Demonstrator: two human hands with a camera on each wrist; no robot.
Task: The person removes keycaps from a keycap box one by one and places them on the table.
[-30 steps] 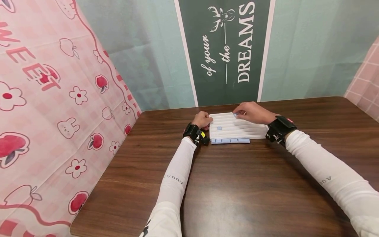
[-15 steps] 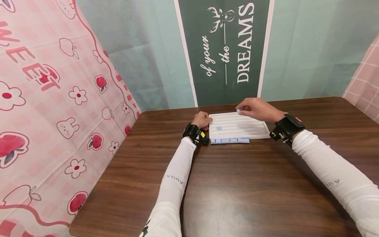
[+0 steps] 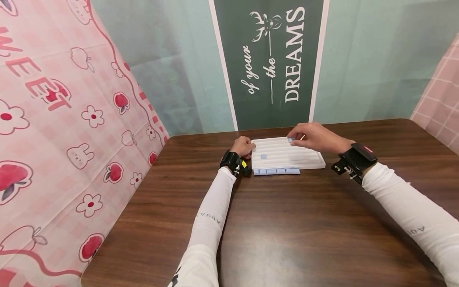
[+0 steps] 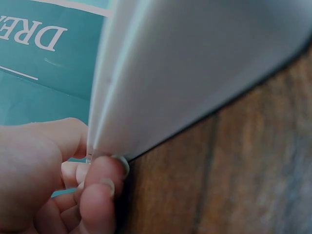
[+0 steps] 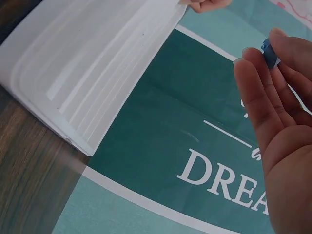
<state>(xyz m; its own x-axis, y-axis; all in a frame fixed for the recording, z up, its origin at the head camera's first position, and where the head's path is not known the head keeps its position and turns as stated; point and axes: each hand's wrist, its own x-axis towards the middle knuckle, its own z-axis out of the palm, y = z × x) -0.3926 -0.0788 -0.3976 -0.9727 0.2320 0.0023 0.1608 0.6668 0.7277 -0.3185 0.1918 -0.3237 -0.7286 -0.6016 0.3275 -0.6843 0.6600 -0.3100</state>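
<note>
A white ridged tray [image 3: 287, 162] stands on the table toward its far side, one small blue keycap [image 3: 263, 156] sitting on its left part. My left hand [image 3: 244, 146] grips the tray's left edge; in the left wrist view the fingers [image 4: 102, 178] curl at the tray's corner. Between thumb and fingertips, my right hand [image 3: 317, 137] pinches another small blue keycap [image 5: 269, 54]. That hand is over the tray's far edge in the head view. A row of several blue keycaps [image 3: 277, 172] lies along the tray's near edge.
The brown wooden table [image 3: 287, 223] extends toward me and to both sides. Behind it hangs a green cloth [image 3: 272, 115] with lettering, and a pink patterned cloth [image 3: 107, 135] hangs along the left. Black cameras are strapped to both wrists.
My right hand rises slightly and shifts right, then comes back down over the tray's far edge, with the blue keycap pinched throughout. The left hand stays at the tray's left edge.
</note>
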